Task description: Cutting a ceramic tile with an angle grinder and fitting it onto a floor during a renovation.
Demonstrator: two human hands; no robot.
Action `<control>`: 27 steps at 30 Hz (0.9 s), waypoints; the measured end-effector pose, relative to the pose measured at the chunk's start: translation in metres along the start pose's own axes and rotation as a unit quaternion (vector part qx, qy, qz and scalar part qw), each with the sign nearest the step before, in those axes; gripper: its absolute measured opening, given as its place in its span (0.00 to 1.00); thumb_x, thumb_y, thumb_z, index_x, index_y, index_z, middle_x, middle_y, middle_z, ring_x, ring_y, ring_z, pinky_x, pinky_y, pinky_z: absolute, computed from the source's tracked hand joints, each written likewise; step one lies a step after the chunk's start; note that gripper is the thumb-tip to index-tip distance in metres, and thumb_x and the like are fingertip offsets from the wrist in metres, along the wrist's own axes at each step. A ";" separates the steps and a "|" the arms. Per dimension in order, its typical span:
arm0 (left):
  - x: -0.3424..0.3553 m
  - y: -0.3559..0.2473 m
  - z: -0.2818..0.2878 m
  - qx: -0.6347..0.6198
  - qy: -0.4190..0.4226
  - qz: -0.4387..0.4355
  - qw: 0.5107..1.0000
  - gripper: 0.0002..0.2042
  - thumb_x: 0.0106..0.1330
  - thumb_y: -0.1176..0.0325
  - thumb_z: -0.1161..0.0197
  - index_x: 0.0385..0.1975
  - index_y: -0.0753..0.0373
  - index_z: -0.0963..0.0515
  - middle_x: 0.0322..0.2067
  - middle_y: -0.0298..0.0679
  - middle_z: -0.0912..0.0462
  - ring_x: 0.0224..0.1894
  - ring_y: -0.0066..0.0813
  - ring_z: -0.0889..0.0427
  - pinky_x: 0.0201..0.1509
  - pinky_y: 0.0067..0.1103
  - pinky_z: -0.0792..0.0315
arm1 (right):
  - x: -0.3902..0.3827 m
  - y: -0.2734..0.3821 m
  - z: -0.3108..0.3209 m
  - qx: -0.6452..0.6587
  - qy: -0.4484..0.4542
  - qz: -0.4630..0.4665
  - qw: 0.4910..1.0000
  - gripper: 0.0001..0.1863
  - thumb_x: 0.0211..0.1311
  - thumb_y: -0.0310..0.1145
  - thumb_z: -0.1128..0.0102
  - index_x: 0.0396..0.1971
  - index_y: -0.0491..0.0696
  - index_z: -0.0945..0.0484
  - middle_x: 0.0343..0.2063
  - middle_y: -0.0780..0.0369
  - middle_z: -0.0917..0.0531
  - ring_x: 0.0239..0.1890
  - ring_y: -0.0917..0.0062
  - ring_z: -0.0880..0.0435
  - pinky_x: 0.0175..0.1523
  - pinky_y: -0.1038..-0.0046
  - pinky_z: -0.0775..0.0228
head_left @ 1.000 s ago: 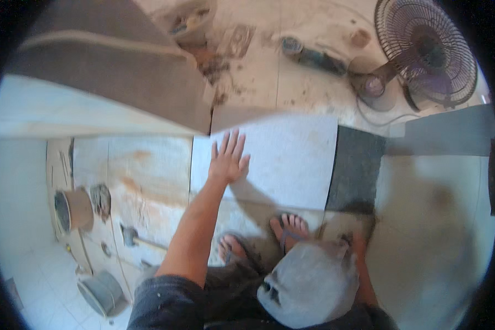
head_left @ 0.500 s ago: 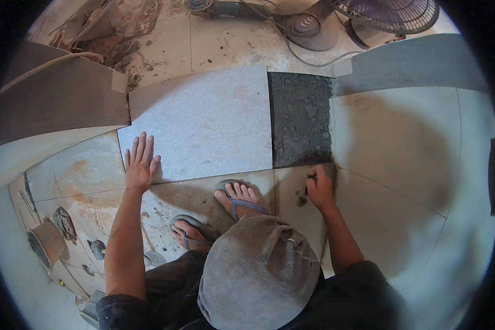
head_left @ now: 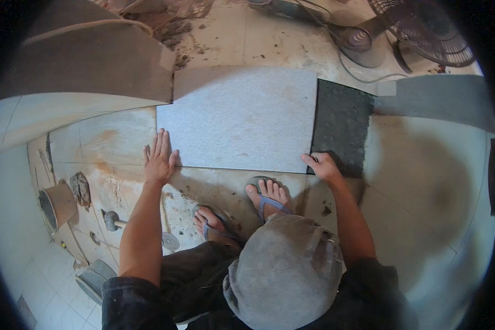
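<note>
A large pale speckled tile (head_left: 236, 118) lies flat beside a dark grey patch of damp, rough mortar (head_left: 344, 124). My left hand (head_left: 160, 160) rests with fingers stretched on the tile's lower left corner. My right hand (head_left: 322, 164) grips the tile's lower right edge, thumb on top, at the border with the mortar; some fingertips are hidden. Just below the tile are sandalled feet (head_left: 268, 198). A grey cloth cap (head_left: 283, 269) fills the lower middle.
A fan (head_left: 423, 27), a power tool with cable (head_left: 291, 11) and debris lie beyond. Raised grey slabs (head_left: 82, 63) flank the tile. At the left are a bucket (head_left: 60, 206), a mallet (head_left: 113, 220), a rag (head_left: 81, 190) and a grey container (head_left: 96, 280).
My right hand has moved up from the floor below the mortar to the tile's corner and taken hold of it. My left hand stays spread on the tile. The view has shifted.
</note>
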State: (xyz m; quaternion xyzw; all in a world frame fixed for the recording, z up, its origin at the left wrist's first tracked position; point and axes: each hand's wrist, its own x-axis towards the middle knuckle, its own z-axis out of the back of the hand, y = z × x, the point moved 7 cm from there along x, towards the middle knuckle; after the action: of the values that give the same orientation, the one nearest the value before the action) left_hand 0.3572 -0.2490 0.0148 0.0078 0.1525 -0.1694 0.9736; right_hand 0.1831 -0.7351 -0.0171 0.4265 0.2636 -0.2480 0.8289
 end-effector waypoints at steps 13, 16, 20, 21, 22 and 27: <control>-0.036 0.044 -0.023 -0.120 -0.053 0.107 0.986 0.30 0.79 0.50 0.64 0.79 0.48 0.53 0.79 0.33 0.55 0.80 0.40 0.57 0.79 0.48 0.59 | -0.003 -0.008 -0.005 0.112 -0.070 0.087 0.987 0.23 0.73 0.46 0.42 0.35 0.37 0.21 0.20 0.62 0.28 0.27 0.77 0.31 0.36 0.69 0.33; -0.037 0.045 -0.024 -0.132 -0.052 0.103 0.985 0.30 0.78 0.52 0.62 0.79 0.49 0.52 0.79 0.34 0.55 0.81 0.40 0.58 0.79 0.49 0.60 | -0.003 -0.020 -0.013 0.136 -0.013 -0.041 0.990 0.22 0.73 0.45 0.42 0.36 0.37 0.21 0.23 0.63 0.24 0.29 0.77 0.30 0.39 0.69 0.33; -0.036 0.039 -0.016 -0.127 -0.084 0.110 0.982 0.30 0.77 0.53 0.58 0.78 0.50 0.49 0.78 0.35 0.51 0.79 0.40 0.53 0.79 0.47 0.60 | -0.008 0.001 -0.010 0.107 -0.031 0.083 0.990 0.20 0.74 0.45 0.42 0.30 0.41 0.22 0.22 0.66 0.27 0.27 0.80 0.32 0.36 0.71 0.36; -0.033 0.035 -0.016 -0.127 -0.087 0.111 0.982 0.30 0.77 0.53 0.58 0.78 0.50 0.49 0.78 0.35 0.51 0.79 0.40 0.53 0.79 0.47 0.60 | -0.007 -0.002 -0.010 0.122 -0.017 0.085 0.989 0.21 0.74 0.45 0.42 0.25 0.45 0.24 0.19 0.71 0.33 0.24 0.85 0.36 0.30 0.74 0.41; -0.028 0.027 -0.011 -0.130 -0.101 0.106 0.981 0.29 0.77 0.54 0.57 0.77 0.52 0.47 0.77 0.37 0.49 0.78 0.43 0.49 0.78 0.47 0.58 | -0.008 -0.002 -0.006 0.119 -0.019 0.086 0.989 0.21 0.74 0.45 0.42 0.25 0.45 0.24 0.19 0.71 0.33 0.24 0.85 0.36 0.30 0.74 0.41; 0.017 -0.048 0.022 -0.166 -0.164 -0.056 0.971 0.28 0.73 0.59 0.46 0.71 0.59 0.38 0.71 0.42 0.36 0.72 0.44 0.38 0.74 0.43 0.47 | 0.000 -0.053 0.004 0.049 -0.036 -0.005 0.998 0.22 0.73 0.45 0.43 0.35 0.36 0.22 0.24 0.58 0.20 0.30 0.74 0.28 0.41 0.67 0.32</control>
State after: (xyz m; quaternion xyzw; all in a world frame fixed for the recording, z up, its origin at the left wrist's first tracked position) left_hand 0.3628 -0.3007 0.0329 -0.1904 0.0166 -0.1948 0.9620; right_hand 0.1506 -0.7656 -0.0455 0.4558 0.2231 -0.2806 0.8147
